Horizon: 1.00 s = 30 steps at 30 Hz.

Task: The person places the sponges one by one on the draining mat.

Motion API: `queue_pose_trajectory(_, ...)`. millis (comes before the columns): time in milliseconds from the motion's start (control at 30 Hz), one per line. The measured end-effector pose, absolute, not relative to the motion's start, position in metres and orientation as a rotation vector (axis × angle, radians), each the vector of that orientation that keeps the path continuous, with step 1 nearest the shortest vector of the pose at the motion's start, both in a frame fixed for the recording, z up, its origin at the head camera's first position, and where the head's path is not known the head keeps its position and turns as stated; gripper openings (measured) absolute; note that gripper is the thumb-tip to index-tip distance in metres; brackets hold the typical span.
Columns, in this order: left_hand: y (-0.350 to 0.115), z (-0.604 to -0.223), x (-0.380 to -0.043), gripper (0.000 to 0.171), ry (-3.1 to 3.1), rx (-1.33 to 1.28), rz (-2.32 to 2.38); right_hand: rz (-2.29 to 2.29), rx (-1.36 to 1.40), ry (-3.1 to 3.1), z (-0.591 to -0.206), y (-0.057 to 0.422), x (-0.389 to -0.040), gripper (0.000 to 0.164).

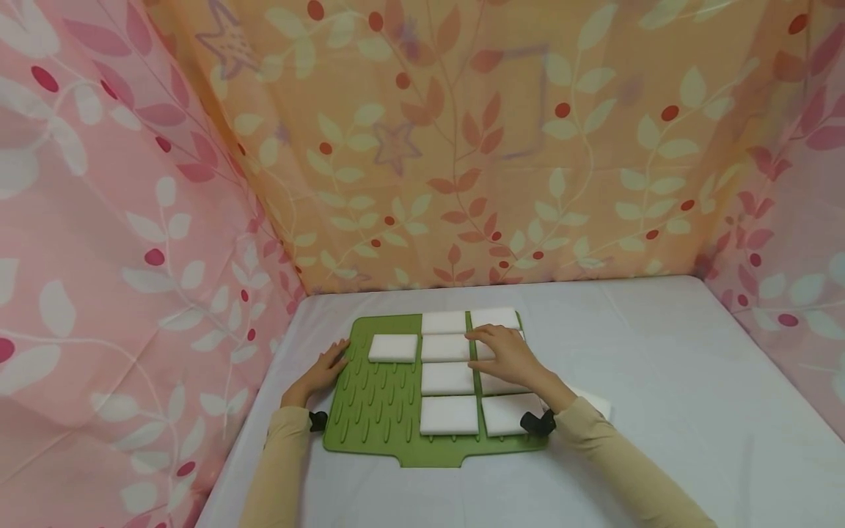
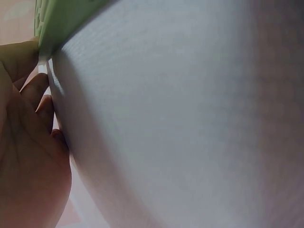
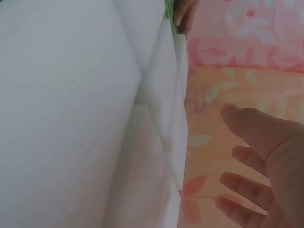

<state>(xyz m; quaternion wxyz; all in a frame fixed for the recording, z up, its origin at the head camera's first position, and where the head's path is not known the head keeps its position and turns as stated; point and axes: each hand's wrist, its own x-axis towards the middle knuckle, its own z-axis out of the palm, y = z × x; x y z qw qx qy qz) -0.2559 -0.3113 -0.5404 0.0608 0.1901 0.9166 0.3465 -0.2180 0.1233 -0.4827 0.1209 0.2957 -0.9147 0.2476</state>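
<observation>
A green ridged drying mat lies on the white-covered table. My left hand rests along its left edge, and in the left wrist view the thumb meets the mat's rim. White rectangular sponge blocks stand in two columns on the mat's right half, among them a front block and a back block. One separate block sits on the upper left part. Over the right column hovers my right hand, fingers spread and holding nothing; it partly hides the blocks beneath.
Another white block lies right of the mat, partly behind my right forearm. The white tablecloth extends to the right. Floral curtains surround the table, orange at the back and pink on the left.
</observation>
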Motion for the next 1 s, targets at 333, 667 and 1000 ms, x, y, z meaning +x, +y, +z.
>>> queue_pose_trajectory(333, -0.313, -0.546, -0.258, 0.052, 2.752, 0.615, 1.071, 0.728, 0.804, -2.672, -0.486, 0.151, -0.209, 0.051)
queue_pose_trajectory(667, -0.313, -0.540, -0.259, 0.052, 2.745, 0.530, 1.017, 0.731, 0.737, -2.702, -0.487, 0.177, -0.200, 0.054)
queue_pose_trajectory(1000, -0.313, -0.538, -0.259, 0.052, 2.753, 0.542, 1.003, 0.731, 0.692, -2.648, -0.488, 0.202, -0.191, 0.055)
